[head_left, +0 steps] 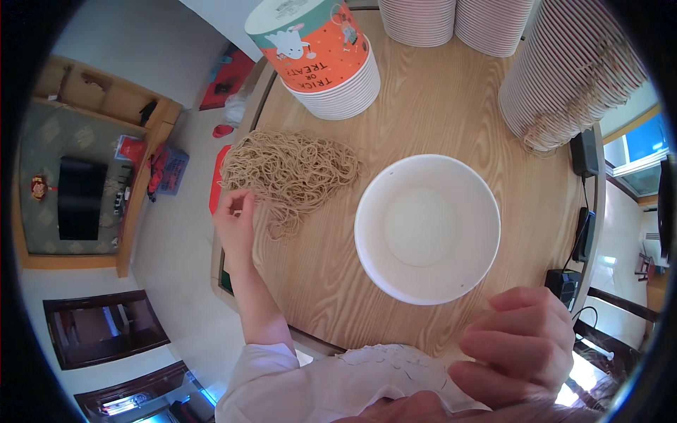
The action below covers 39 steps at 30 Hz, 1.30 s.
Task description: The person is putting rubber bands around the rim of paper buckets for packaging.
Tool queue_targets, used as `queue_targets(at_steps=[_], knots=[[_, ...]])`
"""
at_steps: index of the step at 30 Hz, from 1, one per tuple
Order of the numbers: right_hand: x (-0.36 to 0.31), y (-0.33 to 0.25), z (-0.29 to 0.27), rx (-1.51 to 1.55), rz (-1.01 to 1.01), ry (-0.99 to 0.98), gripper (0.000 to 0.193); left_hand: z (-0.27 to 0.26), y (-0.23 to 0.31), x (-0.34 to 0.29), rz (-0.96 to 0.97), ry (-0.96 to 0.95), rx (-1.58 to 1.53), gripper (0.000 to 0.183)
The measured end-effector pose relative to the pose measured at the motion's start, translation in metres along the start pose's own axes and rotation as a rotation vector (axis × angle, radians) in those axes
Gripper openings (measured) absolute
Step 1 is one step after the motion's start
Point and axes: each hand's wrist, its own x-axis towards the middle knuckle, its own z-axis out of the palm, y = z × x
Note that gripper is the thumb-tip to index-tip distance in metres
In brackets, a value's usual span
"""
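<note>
A white round bucket stands upright on the wooden table, its inside bare and two small dark holes near its rim. To its left lies a tangled heap of tan twine cords. My left hand is at the heap's near left edge, thumb and forefinger closed in a pinch against the twine; whether a strand is between them is hidden. My right hand is raised close to the camera, below and right of the bucket, its fingers curled. What it holds, if anything, does not show.
Behind the heap stands a stack of buckets, topped by an orange and green printed one. More white stacks line the far edge. A tall leaning stack with twine handles is at right. Black adapters and cables sit along the table's right edge.
</note>
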Motion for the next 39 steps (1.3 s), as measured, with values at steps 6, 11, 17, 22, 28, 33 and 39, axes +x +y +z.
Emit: queue_targets(at_steps=[6, 11, 17, 22, 28, 33, 39], knots=[[-0.007, 0.022, -0.015, 0.044, -0.203, -0.093, 0.030, -0.045, 0.048, 0.004, 0.041, 0.124, -0.405, 0.006], [-0.014, 0.012, -0.020, 0.010, -0.109, 0.021, 0.030, -0.058, 0.083, 0.022, 0.190, 0.096, -0.715, 0.004], [-0.024, 0.025, -0.037, 0.024, -0.189, -0.044, 0.032, -0.094, 0.122, 0.044, 0.306, 0.077, -0.989, 0.021], [-0.033, 0.034, -0.041, -0.009, -0.262, -0.061, 0.033, -0.114, 0.151, 0.061, 0.357, 0.200, -1.045, 0.026], [-0.035, 0.026, -0.028, 0.057, -0.204, 0.117, 0.029, -0.133, 0.155, 0.078, 0.451, -0.032, -1.015, 0.022], [-0.011, 0.027, -0.013, -0.106, -0.376, 0.108, 0.028, -0.092, 0.174, 0.070, 0.296, -0.004, -0.515, 0.011], [-0.015, 0.024, 0.001, 0.010, -0.304, 0.148, 0.031, -0.097, 0.152, 0.069, 0.275, -0.169, -0.436, 0.010]])
